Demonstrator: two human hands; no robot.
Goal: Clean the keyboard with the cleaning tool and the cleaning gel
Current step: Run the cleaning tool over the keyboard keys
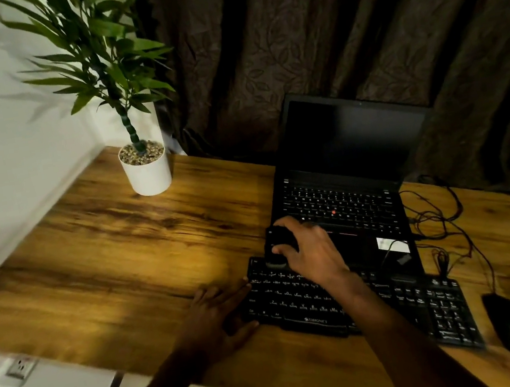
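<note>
"ZEBRONICS" on keyboard [315, 298] front edge

Dim warm light, bright patch mid-desk [154, 244] — motion blur, wide-angle bowing at edges

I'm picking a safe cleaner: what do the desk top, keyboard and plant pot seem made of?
Desk top: wood or wood-look laminate, streaked brown grain, low sheen.
Keyboard: matte black plastic, moulded keys with white legends.
Plant pot: smooth plain white, ceramic or plastic; cannot tell which.

Black keyboard [349, 302] with white legends on a streaky brown wood-grain worktop [114, 250]; black laptop [346, 184], white plant pot [147, 174], leaf-patterned brown curtain [321, 30]
</note>
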